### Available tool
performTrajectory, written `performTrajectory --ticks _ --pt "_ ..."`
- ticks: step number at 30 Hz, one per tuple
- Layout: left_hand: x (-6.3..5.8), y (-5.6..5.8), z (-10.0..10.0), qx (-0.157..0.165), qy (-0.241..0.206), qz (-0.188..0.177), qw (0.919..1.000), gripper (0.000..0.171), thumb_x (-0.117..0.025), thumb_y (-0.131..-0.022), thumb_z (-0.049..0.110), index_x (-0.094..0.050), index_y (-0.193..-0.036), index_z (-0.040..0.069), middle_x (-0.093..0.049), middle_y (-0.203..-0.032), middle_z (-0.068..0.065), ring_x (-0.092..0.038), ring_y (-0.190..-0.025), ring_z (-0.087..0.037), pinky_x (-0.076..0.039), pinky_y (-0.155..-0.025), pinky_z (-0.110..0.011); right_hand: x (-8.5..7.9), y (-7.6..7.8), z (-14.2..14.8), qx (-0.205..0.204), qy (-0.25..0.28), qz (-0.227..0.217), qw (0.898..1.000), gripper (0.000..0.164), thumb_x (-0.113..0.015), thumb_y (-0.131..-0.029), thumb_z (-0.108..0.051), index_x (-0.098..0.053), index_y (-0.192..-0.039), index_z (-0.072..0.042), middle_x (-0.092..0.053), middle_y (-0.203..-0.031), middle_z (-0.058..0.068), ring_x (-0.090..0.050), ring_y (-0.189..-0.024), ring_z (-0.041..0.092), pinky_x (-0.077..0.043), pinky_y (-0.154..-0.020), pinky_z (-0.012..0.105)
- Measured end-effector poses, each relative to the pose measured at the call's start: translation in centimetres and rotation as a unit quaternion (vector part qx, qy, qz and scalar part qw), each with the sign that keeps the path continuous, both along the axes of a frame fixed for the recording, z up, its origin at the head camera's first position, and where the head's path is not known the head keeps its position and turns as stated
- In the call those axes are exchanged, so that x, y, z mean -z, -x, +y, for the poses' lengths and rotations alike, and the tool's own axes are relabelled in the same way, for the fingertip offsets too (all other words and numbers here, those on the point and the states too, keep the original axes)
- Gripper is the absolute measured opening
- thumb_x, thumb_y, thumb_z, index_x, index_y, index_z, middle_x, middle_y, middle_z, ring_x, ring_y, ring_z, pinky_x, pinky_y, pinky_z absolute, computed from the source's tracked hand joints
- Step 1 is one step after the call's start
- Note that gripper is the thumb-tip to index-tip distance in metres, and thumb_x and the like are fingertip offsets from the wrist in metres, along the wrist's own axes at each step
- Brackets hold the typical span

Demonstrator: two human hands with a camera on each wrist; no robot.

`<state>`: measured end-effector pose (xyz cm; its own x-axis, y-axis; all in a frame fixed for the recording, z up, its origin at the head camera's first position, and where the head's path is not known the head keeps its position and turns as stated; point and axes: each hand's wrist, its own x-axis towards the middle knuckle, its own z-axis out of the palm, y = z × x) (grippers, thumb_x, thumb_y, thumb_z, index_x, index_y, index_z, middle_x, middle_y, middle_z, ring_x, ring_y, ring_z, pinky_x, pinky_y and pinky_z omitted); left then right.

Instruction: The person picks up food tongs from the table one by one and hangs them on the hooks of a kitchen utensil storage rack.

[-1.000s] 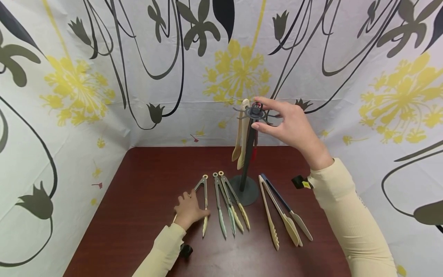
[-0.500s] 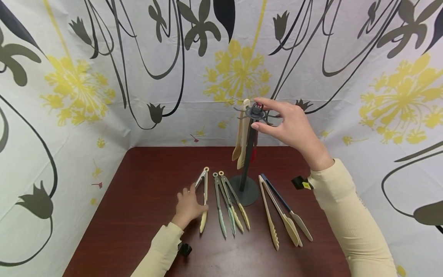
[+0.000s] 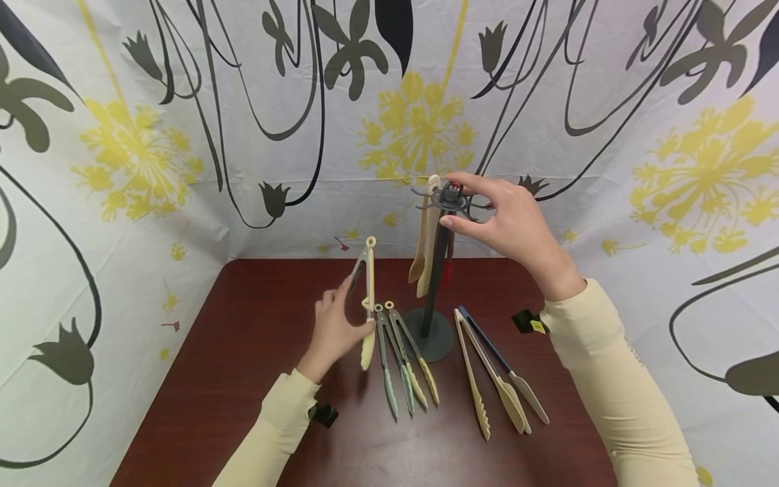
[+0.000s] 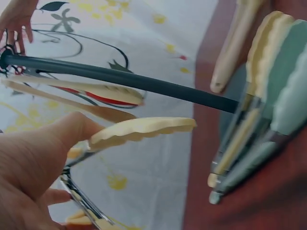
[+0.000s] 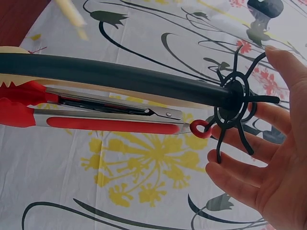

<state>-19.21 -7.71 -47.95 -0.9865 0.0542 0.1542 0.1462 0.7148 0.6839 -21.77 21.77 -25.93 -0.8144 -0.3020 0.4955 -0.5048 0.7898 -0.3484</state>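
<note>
My left hand point(image 3: 331, 331) grips a pair of yellow-tipped tongs point(image 3: 370, 281), raised off the table with the ring end up. In the left wrist view, one yellow scalloped tip point(image 4: 144, 130) points away past the thumb. My right hand point(image 3: 517, 223) holds the hooked top point(image 5: 235, 98) of a dark stand point(image 3: 433, 277) between thumb and fingers. Red tongs point(image 5: 115, 125) hang by their ring from one hook, and pale wooden-looking tongs point(image 3: 429, 243) hang beside them. Some fingers of the left hand are hidden behind the tongs.
On the dark red table point(image 3: 243, 379), green-tipped tongs point(image 3: 389, 379) and yellow-tipped tongs point(image 3: 420, 352) lie left of the stand's round base point(image 3: 441, 338). To its right lie beige tongs point(image 3: 475, 385) and a blue-handled utensil point(image 3: 505, 362). A patterned cloth point(image 3: 280, 223) hangs behind.
My left hand has lifted the yellow-tipped tongs off the table, moving them up and slightly right toward the stand. The right hand stays at the stand's top.
</note>
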Motion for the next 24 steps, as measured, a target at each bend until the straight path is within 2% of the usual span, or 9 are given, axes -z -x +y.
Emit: performTrajectory --ticks 5,12,20,24 --pt "-2.4 1.1 0.6 0.030 -0.032 0.066 0.9969 0.106 -0.086 -0.072 0.036 -0.022 -0.157 0.036 -0.044 -0.138 -0.015 -0.043 -0.112 -0.034 -0.046 -0.086 -0.049 0.0 0.0 0.1 0.006 -0.007 0.005 1.000 0.062 -0.075 -0.083 -0.052 -0.055 -0.139 -0.038 -0.070 -0.122 0.007 -0.062 -0.112 0.025 -0.051 -0.085 0.044" --pt "-5.2 2.2 1.3 0.073 -0.080 0.130 0.9857 0.105 -0.086 -0.073 0.034 -0.021 -0.156 0.044 -0.043 -0.141 -0.012 -0.040 -0.121 -0.033 -0.046 -0.094 -0.055 0.1 -0.1 0.0 0.014 -0.015 0.009 1.000 0.063 -0.075 -0.082 -0.053 -0.055 -0.139 -0.037 -0.069 -0.122 0.007 -0.062 -0.110 0.025 -0.050 -0.081 0.043" --pt "-7.0 2.7 2.1 0.111 -0.095 0.153 0.9774 0.103 -0.084 -0.075 0.034 -0.019 -0.155 0.047 -0.041 -0.142 -0.009 -0.037 -0.130 -0.031 -0.045 -0.098 -0.058 0.0 -0.1 -0.2 0.019 -0.020 0.020 0.999 0.063 -0.076 -0.081 -0.054 -0.057 -0.137 -0.035 -0.070 -0.118 0.008 -0.063 -0.097 0.025 -0.048 -0.079 0.044" --pt "-7.5 2.9 2.4 0.122 -0.091 0.159 0.9756 0.104 -0.084 -0.075 0.033 -0.019 -0.155 0.046 -0.041 -0.143 -0.009 -0.038 -0.130 -0.030 -0.045 -0.098 -0.058 0.0 -0.1 -0.2 0.020 -0.019 0.018 0.999 0.063 -0.076 -0.080 -0.055 -0.057 -0.137 -0.037 -0.070 -0.118 0.008 -0.062 -0.097 0.024 -0.047 -0.080 0.045"
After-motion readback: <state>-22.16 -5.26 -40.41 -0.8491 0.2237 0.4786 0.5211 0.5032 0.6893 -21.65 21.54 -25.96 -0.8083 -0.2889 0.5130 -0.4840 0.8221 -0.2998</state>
